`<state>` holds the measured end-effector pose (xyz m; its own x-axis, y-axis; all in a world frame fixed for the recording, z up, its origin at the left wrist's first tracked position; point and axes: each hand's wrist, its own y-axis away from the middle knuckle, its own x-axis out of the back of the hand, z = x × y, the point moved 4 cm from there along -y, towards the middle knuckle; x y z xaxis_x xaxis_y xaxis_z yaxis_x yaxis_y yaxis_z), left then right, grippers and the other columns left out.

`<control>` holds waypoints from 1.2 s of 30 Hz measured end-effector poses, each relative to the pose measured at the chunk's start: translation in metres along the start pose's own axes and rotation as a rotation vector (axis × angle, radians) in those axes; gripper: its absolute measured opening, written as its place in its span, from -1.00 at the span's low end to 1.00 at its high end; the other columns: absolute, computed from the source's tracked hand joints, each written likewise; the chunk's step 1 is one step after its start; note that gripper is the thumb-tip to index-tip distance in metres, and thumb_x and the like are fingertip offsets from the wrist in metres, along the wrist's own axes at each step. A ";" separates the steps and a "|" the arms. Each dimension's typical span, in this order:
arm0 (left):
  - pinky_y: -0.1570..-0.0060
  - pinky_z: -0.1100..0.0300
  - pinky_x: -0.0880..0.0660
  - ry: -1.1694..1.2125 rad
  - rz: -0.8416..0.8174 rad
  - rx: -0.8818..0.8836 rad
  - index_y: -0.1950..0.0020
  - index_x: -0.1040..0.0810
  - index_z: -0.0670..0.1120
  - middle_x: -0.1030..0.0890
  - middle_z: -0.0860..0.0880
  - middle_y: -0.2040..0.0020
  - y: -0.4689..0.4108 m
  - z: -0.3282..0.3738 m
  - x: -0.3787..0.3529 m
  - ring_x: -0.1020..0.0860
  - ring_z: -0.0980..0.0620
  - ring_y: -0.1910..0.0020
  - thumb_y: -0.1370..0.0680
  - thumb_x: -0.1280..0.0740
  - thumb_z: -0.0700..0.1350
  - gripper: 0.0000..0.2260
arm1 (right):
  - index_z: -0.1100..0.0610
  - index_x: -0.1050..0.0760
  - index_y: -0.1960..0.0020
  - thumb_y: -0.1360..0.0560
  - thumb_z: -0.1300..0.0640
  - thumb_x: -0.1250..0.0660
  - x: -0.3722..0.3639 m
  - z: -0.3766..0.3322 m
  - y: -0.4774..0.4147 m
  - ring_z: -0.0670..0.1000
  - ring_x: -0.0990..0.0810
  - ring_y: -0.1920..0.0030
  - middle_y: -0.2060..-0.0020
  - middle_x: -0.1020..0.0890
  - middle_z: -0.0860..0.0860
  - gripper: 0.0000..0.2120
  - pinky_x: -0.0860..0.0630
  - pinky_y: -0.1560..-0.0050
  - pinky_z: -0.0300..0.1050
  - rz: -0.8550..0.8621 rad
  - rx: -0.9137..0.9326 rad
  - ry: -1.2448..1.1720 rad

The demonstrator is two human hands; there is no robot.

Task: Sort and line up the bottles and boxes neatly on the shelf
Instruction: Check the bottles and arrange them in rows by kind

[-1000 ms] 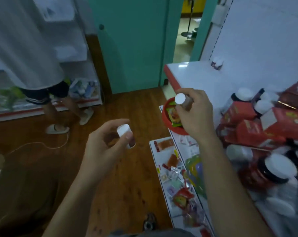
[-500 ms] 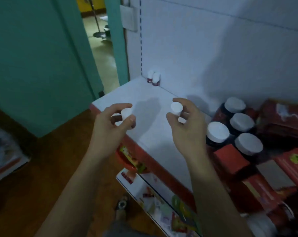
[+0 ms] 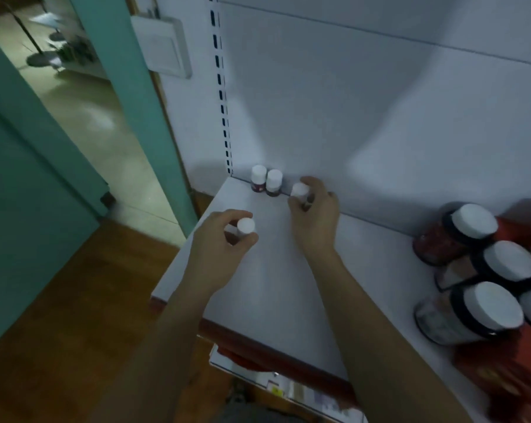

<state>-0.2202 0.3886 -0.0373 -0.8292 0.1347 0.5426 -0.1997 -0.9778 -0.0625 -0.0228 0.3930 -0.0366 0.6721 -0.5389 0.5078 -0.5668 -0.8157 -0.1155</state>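
**A:** What do we hold, seen from the head view?

**B:** Our left grip (image 3: 218, 239) is curled round a small white-capped bottle, the left bottle (image 3: 246, 225). Thumb and fingers pinch it just under the cap, and the cap faces up toward us.

**A:** And the other side?

**B:** Our right grip (image 3: 314, 215) grasps the right bottle (image 3: 299, 190), which has the same white cap, at the fingertips. This grip is farther out than the left grip and to its right, close to the white back panel (image 3: 349, 117).

**A:** Does that bottle stand on the shelf (image 3: 288, 285)?

**B:** We cannot tell, because our fingers hide its base.

**A:** What is nearest to the right grip?

**B:** The two standing bottles (image 3: 273, 182), just to its left. They are upright and side by side in the back corner of the shelf. The right bottle is just beside the nearer one.

**A:** Where is the left grip?

**B:** It hangs over the shelf's left edge, nearer to us than the pair and apart from them.

**A:** What do we see to the right of our grips?

**B:** The big jars (image 3: 487, 306), white-lidded and dark-bodied, are crowded together on the shelf, well apart from the right grip. Red boxes (image 3: 502, 370) lie beside and below them, too blurred to read.

**A:** And to the left of the left grip?

**B:** We see a teal door (image 3: 29, 209) and a wooden floor (image 3: 75, 315) past the shelf's edge.
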 end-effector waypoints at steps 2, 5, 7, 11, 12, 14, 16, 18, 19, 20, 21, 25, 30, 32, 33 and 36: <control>0.12 0.49 -0.44 -0.008 -0.035 -0.017 -0.23 -0.59 0.08 -0.59 0.08 -0.12 -0.004 -0.004 0.001 -0.59 0.21 0.05 -0.51 -0.53 -0.09 -0.68 | 0.05 -0.47 -0.31 -0.51 0.25 -0.43 -0.010 -0.005 -0.002 0.07 -0.58 0.06 -0.08 -0.50 0.10 -0.60 -0.50 -0.10 -0.14 0.047 -0.005 -0.045; 0.05 0.38 -0.47 0.000 -0.086 -0.021 -0.24 -0.59 0.06 -0.61 0.07 -0.15 -0.014 -0.009 0.006 -0.60 0.20 0.03 -0.51 -0.53 -0.10 -0.68 | 0.04 -0.40 -0.32 -0.49 0.30 -0.43 -0.022 -0.008 0.000 0.03 -0.61 0.07 -0.10 -0.52 0.09 -0.54 -0.37 0.10 -0.46 0.117 -0.038 -0.112; 0.03 0.33 -0.51 0.001 -0.127 -0.027 -0.24 -0.59 0.07 -0.61 0.09 -0.15 -0.021 -0.010 0.007 -0.61 0.24 0.06 -0.52 -0.52 -0.11 -0.68 | 0.04 -0.40 -0.33 -0.50 0.32 -0.41 -0.021 -0.008 0.002 0.00 -0.62 0.07 -0.11 -0.52 0.09 -0.54 -0.38 0.09 -0.50 0.138 -0.056 -0.129; -0.03 0.19 -0.58 0.001 -0.191 -0.049 -0.25 -0.56 0.10 -0.62 0.16 -0.13 -0.035 -0.005 0.005 -0.61 0.30 0.08 -0.51 -0.52 -0.12 -0.65 | -0.01 -0.39 -0.29 -0.49 0.31 -0.39 -0.007 -0.009 0.007 -0.08 -0.62 0.02 -0.14 -0.54 0.06 -0.54 -0.56 -0.06 -0.20 0.083 -0.080 -0.140; -0.06 0.12 -0.60 0.021 -0.215 -0.043 -0.26 -0.56 0.10 -0.62 0.16 -0.13 -0.039 -0.002 0.002 -0.63 0.27 0.08 -0.51 -0.51 -0.14 -0.65 | -0.02 -0.41 -0.27 -0.46 0.31 -0.40 -0.001 -0.010 0.011 -0.09 -0.61 0.01 -0.14 -0.54 0.04 -0.55 -0.54 -0.02 -0.28 0.055 -0.067 -0.127; -0.11 0.01 -0.63 0.099 -0.280 -0.059 -0.28 -0.57 0.11 -0.65 0.17 -0.14 -0.045 0.007 -0.010 -0.66 0.20 0.04 -0.52 -0.49 -0.19 -0.62 | -0.03 -0.45 -0.24 -0.43 0.28 -0.42 0.009 -0.009 0.021 -0.11 -0.59 0.01 -0.11 -0.56 -0.02 -0.56 -0.45 0.10 -0.43 -0.035 -0.031 -0.084; -0.16 -0.01 -0.62 0.237 -0.382 -0.081 -0.35 -0.57 0.07 -0.65 0.14 -0.20 -0.047 0.019 -0.027 -0.68 0.14 -0.04 -0.52 -0.47 -0.28 -0.55 | -0.05 -0.47 -0.25 -0.44 0.23 -0.45 0.015 -0.004 0.029 -0.09 -0.59 0.00 -0.08 -0.58 -0.09 -0.56 -0.47 0.11 -0.36 -0.135 -0.024 -0.088; -0.22 0.11 -0.59 0.368 -0.504 -0.101 -0.40 -0.54 0.03 -0.62 0.11 -0.29 -0.045 0.032 -0.043 -0.65 0.16 -0.17 -0.53 -0.42 -0.38 -0.49 | -0.08 -0.48 -0.21 -0.48 0.17 -0.46 0.022 0.004 0.030 -0.08 -0.61 0.03 -0.04 -0.59 -0.11 -0.64 -0.46 0.13 -0.35 -0.078 -0.019 -0.085; -0.26 0.22 -0.54 0.383 -0.548 -0.122 -0.40 -0.52 0.06 -0.59 0.14 -0.32 -0.042 0.036 -0.050 -0.60 0.23 -0.23 -0.53 -0.39 -0.41 -0.46 | -0.08 -0.48 -0.16 -0.50 0.13 -0.46 0.026 0.008 0.027 -0.07 -0.62 0.04 -0.02 -0.60 -0.11 -0.70 -0.43 0.15 -0.40 0.001 -0.018 -0.074; -0.28 0.32 -0.47 0.365 -0.576 -0.144 -0.41 -0.49 0.10 -0.56 0.18 -0.33 -0.039 0.038 -0.055 -0.54 0.31 -0.27 -0.52 -0.38 -0.42 -0.43 | -0.08 -0.49 -0.11 -0.51 0.11 -0.47 0.027 0.012 0.023 -0.05 -0.62 0.05 0.01 -0.61 -0.11 -0.75 -0.39 0.18 -0.47 0.071 -0.019 -0.060; -0.30 0.38 -0.42 0.336 -0.586 -0.164 -0.43 -0.47 0.10 -0.54 0.19 -0.34 -0.037 0.037 -0.058 -0.50 0.34 -0.29 -0.52 -0.38 -0.41 -0.42 | -0.06 -0.50 -0.08 -0.50 0.12 -0.48 0.027 0.014 0.018 -0.03 -0.62 0.06 0.04 -0.62 -0.10 -0.77 -0.37 0.20 -0.49 0.113 -0.021 -0.047; -0.20 0.28 -0.55 0.178 -0.239 -0.142 -0.30 -0.60 -0.03 -0.64 0.05 -0.21 -0.048 0.019 -0.040 -0.62 0.14 -0.15 -0.56 -0.38 -0.30 -0.66 | 0.01 -0.52 -0.02 -0.45 0.17 -0.52 0.017 0.012 -0.004 -0.09 -0.59 0.17 0.13 -0.62 -0.02 -0.77 -0.34 0.25 -0.49 0.160 -0.029 -0.028; -0.06 -0.01 -0.55 -0.104 0.178 -0.076 -0.18 -0.51 -0.08 -0.57 -0.07 -0.09 -0.083 0.000 -0.016 -0.57 -0.07 -0.03 -0.49 -0.38 -0.25 -0.72 | 0.05 -0.48 -0.04 -0.43 0.15 -0.55 0.007 0.008 0.001 -0.15 -0.60 0.22 0.22 -0.62 -0.12 -0.71 -0.41 0.19 -0.45 0.197 -0.065 -0.167; -0.05 -0.02 -0.52 -0.284 0.180 -0.090 -0.25 -0.46 -0.11 -0.55 -0.11 -0.11 -0.087 -0.002 -0.022 -0.53 -0.14 -0.09 -0.49 -0.40 -0.17 -0.66 | 0.04 -0.50 -0.02 -0.44 0.16 -0.52 0.005 0.012 0.004 -0.14 -0.61 0.21 0.22 -0.63 -0.10 -0.76 -0.43 0.16 -0.43 0.211 -0.053 -0.169; -0.05 -0.02 -0.49 -0.345 0.176 -0.094 -0.26 -0.44 -0.12 -0.55 -0.12 -0.12 -0.088 -0.002 -0.026 -0.52 -0.16 -0.11 -0.49 -0.41 -0.13 -0.63 | 0.03 -0.51 -0.01 -0.45 0.18 -0.50 0.005 0.012 0.004 -0.13 -0.62 0.21 0.22 -0.64 -0.10 -0.78 -0.44 0.15 -0.40 0.212 -0.042 -0.159; -0.07 -0.03 -0.48 -0.393 0.178 -0.093 -0.27 -0.45 -0.15 -0.57 -0.14 -0.13 -0.090 -0.001 -0.029 -0.50 -0.18 -0.14 -0.49 -0.40 -0.09 -0.62 | 0.01 -0.46 0.03 -0.45 0.26 -0.45 0.004 0.010 0.003 -0.09 -0.60 0.22 0.23 -0.62 -0.08 -0.76 -0.40 0.16 -0.45 0.228 -0.021 -0.126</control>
<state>-0.1786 0.4724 -0.0482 -0.5971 -0.1235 0.7926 -0.1324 -0.9593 -0.2493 -0.0172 0.3864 -0.0439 0.5793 -0.7310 0.3607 -0.7190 -0.6667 -0.1963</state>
